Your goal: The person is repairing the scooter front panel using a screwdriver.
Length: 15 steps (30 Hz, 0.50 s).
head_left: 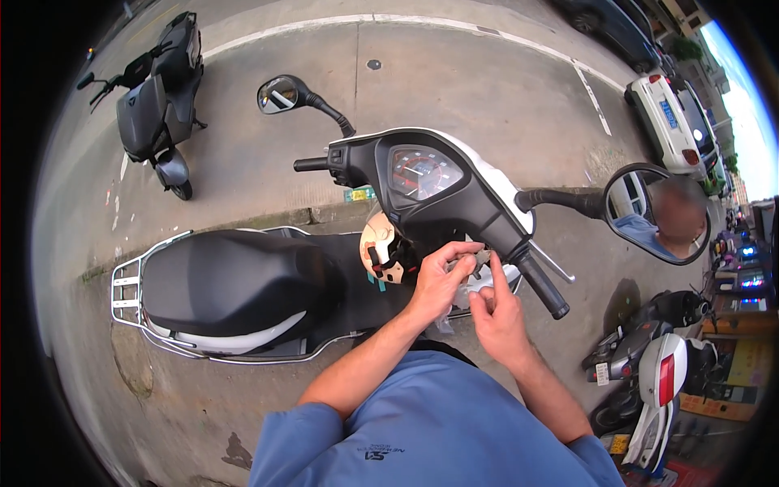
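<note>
My left hand point(442, 284) is closed, pinching a small greyish part point(480, 258) between thumb and fingers, just below the scooter's handlebar. Its exact kind is too small to make out. Beside it, my right hand point(501, 315) points its index finger up against the part, with the thumb apart and the other fingers curled. Behind the hands, pale plastic-looking material point(480, 282) shows partly. The white-and-black scooter point(479, 191) stands side-on before me, its right grip point(542, 284) close to my right hand. A cream helmet point(378, 243) sits left of my left hand.
The black seat point(235, 280) and chrome rear rack point(126, 284) lie to the left. A round mirror point(621, 203) juts out at right. Another dark scooter point(154, 122) stands at far left. More scooters point(661, 369) are parked at right, with a white car point(665, 122) beyond.
</note>
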Each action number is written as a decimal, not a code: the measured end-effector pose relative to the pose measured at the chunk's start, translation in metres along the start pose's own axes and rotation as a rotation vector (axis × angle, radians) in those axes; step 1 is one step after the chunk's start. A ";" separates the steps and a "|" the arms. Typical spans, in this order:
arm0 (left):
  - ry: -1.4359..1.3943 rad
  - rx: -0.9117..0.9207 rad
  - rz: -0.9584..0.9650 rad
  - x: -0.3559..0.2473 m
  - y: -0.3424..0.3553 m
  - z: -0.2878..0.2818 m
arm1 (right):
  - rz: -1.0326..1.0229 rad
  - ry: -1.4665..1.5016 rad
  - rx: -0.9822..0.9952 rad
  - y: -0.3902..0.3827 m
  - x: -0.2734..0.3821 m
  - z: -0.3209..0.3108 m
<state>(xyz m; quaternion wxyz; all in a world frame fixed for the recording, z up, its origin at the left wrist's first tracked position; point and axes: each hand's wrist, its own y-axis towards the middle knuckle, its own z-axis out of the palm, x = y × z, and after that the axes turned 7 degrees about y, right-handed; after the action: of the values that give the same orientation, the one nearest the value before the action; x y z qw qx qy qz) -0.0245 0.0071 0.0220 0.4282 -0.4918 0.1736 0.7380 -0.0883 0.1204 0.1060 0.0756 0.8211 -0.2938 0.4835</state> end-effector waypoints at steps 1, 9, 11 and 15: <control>-0.031 -0.008 0.007 -0.002 0.000 0.002 | 0.000 -0.005 0.011 -0.002 -0.002 0.001; -0.056 -0.081 0.048 0.007 0.001 0.011 | -0.054 0.001 -0.041 -0.007 -0.007 0.001; -0.074 -0.104 0.038 0.009 0.000 0.011 | -0.054 -0.002 -0.042 -0.007 -0.008 0.001; -0.023 -0.143 0.052 0.011 0.002 0.015 | -0.050 -0.029 -0.056 -0.008 -0.006 0.002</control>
<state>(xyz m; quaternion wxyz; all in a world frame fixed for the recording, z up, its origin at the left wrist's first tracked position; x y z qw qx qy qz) -0.0363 0.0209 0.0186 0.3747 -0.5081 0.1281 0.7649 -0.0843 0.1282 0.1010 0.1063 0.8326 -0.2876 0.4612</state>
